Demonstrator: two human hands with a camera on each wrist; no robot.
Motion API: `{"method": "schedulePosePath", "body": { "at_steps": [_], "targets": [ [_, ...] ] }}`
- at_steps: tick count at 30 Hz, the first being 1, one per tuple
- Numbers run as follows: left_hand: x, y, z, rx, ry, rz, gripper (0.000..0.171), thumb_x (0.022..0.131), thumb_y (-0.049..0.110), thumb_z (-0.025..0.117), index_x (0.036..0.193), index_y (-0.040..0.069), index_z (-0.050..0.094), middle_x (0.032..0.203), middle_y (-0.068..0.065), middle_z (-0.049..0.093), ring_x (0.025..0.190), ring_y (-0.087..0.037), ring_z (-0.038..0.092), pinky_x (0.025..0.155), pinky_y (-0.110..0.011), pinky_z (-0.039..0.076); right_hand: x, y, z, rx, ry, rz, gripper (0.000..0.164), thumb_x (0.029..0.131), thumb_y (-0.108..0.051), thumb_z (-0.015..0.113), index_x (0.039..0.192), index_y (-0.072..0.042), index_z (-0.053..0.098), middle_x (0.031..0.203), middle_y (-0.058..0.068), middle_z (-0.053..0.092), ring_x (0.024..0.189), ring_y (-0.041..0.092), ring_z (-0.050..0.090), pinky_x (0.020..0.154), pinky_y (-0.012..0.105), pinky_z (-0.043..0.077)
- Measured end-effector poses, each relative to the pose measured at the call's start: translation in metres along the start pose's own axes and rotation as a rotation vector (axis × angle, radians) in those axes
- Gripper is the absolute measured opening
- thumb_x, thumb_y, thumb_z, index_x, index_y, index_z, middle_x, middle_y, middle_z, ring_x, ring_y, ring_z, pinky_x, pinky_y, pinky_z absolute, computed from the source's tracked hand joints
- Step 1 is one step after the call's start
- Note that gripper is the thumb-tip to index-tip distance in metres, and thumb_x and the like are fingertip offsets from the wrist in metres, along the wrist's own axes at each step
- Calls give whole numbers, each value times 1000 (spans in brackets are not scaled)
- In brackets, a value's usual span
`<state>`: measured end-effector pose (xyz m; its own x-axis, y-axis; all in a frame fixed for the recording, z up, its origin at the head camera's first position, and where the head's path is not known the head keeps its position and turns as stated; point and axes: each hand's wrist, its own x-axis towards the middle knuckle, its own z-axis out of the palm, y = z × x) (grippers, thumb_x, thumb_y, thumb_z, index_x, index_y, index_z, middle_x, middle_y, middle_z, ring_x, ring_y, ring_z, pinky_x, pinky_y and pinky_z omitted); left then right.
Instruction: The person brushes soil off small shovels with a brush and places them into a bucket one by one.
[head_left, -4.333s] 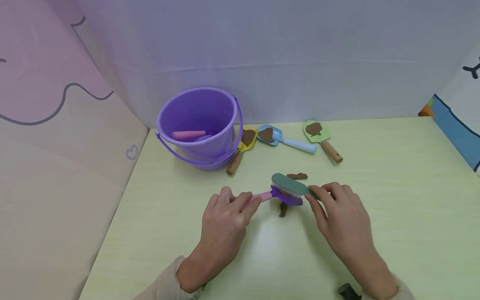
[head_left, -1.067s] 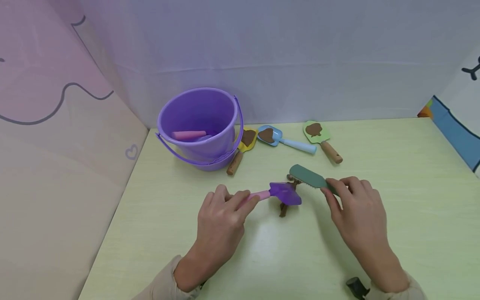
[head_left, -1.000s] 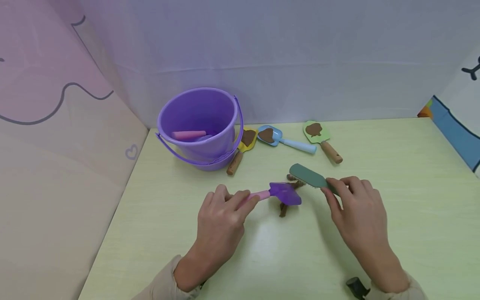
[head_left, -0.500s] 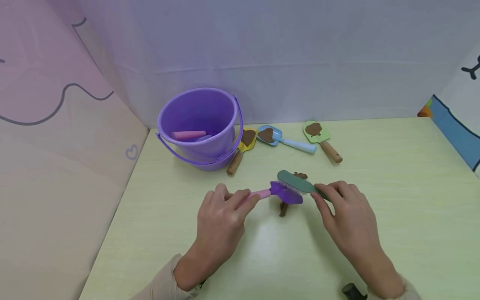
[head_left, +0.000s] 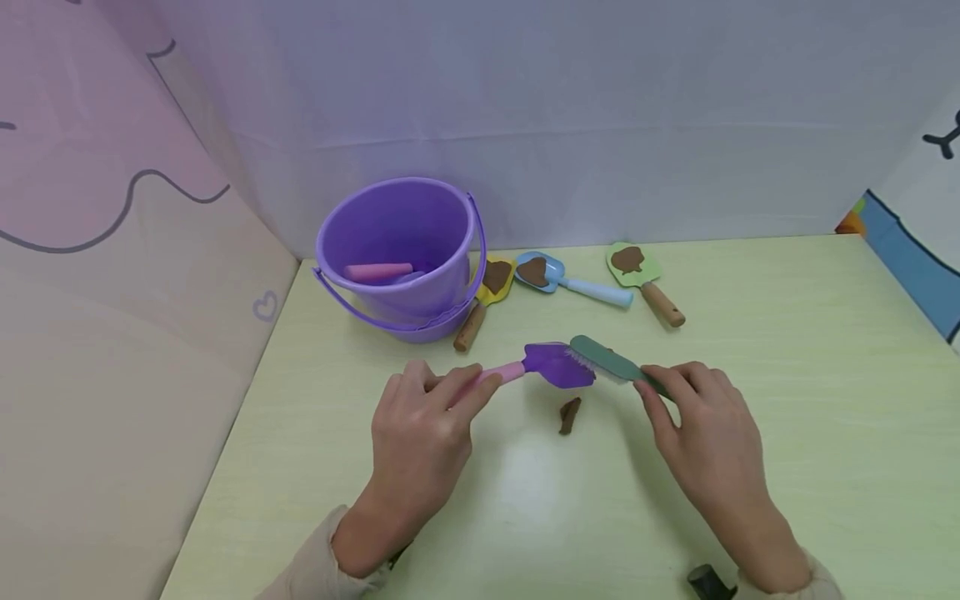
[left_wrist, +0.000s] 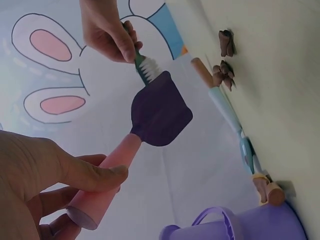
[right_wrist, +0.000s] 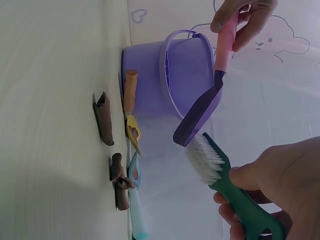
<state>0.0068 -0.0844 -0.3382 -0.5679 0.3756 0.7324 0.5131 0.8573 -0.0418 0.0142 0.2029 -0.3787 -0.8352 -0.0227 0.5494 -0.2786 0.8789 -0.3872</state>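
Note:
My left hand [head_left: 423,437] grips the pink handle of a small toy shovel [head_left: 555,365], whose purple blade is held above the table. With thumb and fingers, my right hand [head_left: 708,442] holds a green brush [head_left: 609,362]. Its white bristles [right_wrist: 204,159] meet or nearly meet the blade's far edge. Below the tools, a rolled brown piece, like clay or mud, [right_wrist: 104,120] lies on the table. A cluster of similar brown pieces [right_wrist: 121,182] lies farther off, mostly hidden behind the brush in the head view.
A purple bucket [head_left: 420,308] stands at the back left, with a pink-handled tool [head_left: 378,272] inside. Beside it lie a yellow shovel [head_left: 471,325], a blue shovel [head_left: 596,290] and a green spatula-like shovel [head_left: 660,302], each carrying a brown lump. Fabric walls [head_left: 570,125] border the table.
The brush swept over the purple blade, off it to the right, then back to its edge. My left hand has just shifted the shovel left and away, uncovering the near brown piece.

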Motion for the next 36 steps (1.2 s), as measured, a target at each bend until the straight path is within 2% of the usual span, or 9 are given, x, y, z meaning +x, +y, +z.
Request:
{"method": "schedulePosePath", "body": {
  "at_steps": [11,19,23,28,32,36],
  "targets": [
    [10,-18,-9,46,168,-18,28,91,2,75,101,26,85,88,7,78,64,-23,45,51,-33,33,-1,6,0,-3,-12,18,27,82,-7,87,108,-7,78,89,11,70,77,30,58,64,42,42],
    [28,-35,-27,106,280,-39,50,90,-9,68,109,34,83,86,8,78,62,-25,42,49,-34,29,-5,7,0,34,-76,63,26,84,-9,86,109,-9,79,92,9,71,82,29,61,66,41,45],
    [39,-45,-36,124,322,-81,51,89,-12,65,105,32,84,84,7,78,60,-27,41,48,-35,28,-6,7,-1,50,-112,89,25,86,-11,85,110,-11,79,93,7,72,85,27,62,65,39,46],
    [54,-58,-42,160,396,-117,55,94,-9,61,105,40,83,81,7,78,57,-29,38,49,-35,20,-6,8,-2,109,-169,122,24,89,-13,83,113,-13,79,97,3,72,92,26,66,68,35,49],
    [64,-68,-44,165,410,-150,57,98,-6,59,108,46,80,77,4,78,59,-31,37,52,-33,16,-6,7,-4,161,-194,134,21,92,-14,80,113,-16,78,97,-1,71,92,21,64,69,30,49],
    [74,-79,-42,146,356,-152,62,99,-8,51,111,46,79,75,2,76,60,-30,36,57,-31,14,-5,7,-7,191,-222,146,19,95,-17,78,113,-18,78,97,-5,71,91,10,59,70,26,48]
  ]
}}
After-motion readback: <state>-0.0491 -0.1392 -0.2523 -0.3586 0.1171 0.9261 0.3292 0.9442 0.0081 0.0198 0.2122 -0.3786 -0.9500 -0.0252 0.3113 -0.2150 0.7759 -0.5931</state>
